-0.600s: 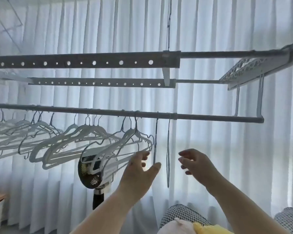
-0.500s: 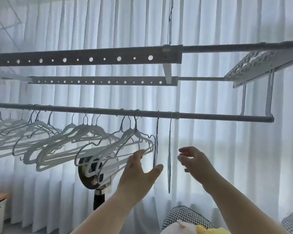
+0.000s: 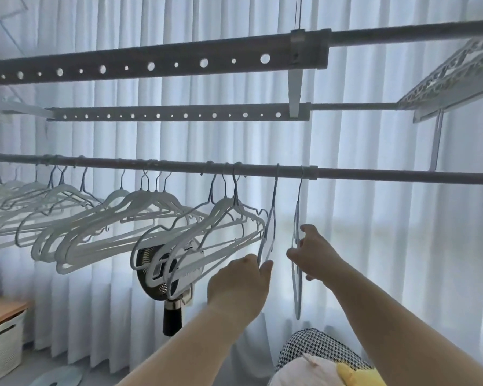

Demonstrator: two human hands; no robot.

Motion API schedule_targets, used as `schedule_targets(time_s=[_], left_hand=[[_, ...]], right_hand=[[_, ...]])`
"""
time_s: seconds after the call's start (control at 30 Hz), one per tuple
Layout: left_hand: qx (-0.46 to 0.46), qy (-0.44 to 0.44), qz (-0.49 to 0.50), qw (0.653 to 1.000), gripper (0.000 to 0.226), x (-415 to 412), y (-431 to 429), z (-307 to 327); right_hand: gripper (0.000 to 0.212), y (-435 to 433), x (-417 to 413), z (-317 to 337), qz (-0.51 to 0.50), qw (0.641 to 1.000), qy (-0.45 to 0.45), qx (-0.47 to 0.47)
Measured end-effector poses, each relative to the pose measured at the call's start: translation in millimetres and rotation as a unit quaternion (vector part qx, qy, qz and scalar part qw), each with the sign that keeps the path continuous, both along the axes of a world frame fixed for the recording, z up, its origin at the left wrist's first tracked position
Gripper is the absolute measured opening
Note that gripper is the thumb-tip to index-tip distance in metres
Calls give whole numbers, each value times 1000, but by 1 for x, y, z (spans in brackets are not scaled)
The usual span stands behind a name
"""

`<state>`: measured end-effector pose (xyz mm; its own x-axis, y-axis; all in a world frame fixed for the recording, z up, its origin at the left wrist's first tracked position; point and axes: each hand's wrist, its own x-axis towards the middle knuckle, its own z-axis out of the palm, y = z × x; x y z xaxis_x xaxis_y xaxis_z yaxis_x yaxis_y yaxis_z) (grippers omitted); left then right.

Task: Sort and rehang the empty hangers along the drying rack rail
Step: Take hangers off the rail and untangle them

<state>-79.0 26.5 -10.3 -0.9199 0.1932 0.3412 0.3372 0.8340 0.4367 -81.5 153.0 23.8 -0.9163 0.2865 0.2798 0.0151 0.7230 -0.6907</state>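
A grey rail (image 3: 374, 174) runs across the view with several white empty hangers (image 3: 140, 213) bunched along its left and middle. Two thin hangers hang edge-on near the middle. My left hand (image 3: 240, 282) pinches the lower edge of the left thin hanger (image 3: 271, 227) between thumb and fingers. My right hand (image 3: 314, 254) holds the right thin hanger (image 3: 296, 291), fingers curled round its edge about halfway down.
Two perforated upper bars (image 3: 156, 65) and a lattice shelf (image 3: 452, 76) sit above the rail. A black fan (image 3: 162, 274) stands behind the hangers. White curtains fill the background. A white basket under a wooden top (image 3: 0, 338) is at lower left.
Both hands have moved up and closed in: the left now pinches the left thin hanger, the right has taken hold of the right one. The view has shifted closer to the rail.
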Motion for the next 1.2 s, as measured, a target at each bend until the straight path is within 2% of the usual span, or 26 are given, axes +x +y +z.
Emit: schedule_targets(time_s=[0.1, 0.2, 0.33, 0.5, 0.7, 0.87, 1.0, 1.1, 1.2], left_hand=[[0, 0, 0, 1000, 52, -12, -5, 2], [40, 5, -20, 999, 50, -19, -7, 10], [140, -4, -35, 990, 47, -28, -8, 17], [170, 38, -16, 985, 47, -45, -13, 37], [101, 70, 24, 992, 40, -54, -1, 65], [3, 63, 48, 997, 36, -68, 3, 53], [19, 48, 50, 997, 38, -54, -20, 24], [49, 47, 49, 996, 36, -33, -49, 9], [76, 52, 38, 995, 35, -9, -79, -3]], right_hand=[[53, -2, -6, -2, -13, 999, -5, 44], [53, -3, -8, -2, -23, 996, -15, 89], [50, 2, -8, 3, -41, 994, -17, 95], [48, 8, -5, 4, -43, 993, -28, 108], [44, 14, -4, 4, -41, 990, -35, 129], [46, 23, -8, 1, -34, 988, -42, 145], [48, 27, -6, 0, -13, 987, -55, 147], [53, 23, -2, 2, -30, 979, -9, 203], [50, 15, 3, 9, -37, 961, 117, 249]])
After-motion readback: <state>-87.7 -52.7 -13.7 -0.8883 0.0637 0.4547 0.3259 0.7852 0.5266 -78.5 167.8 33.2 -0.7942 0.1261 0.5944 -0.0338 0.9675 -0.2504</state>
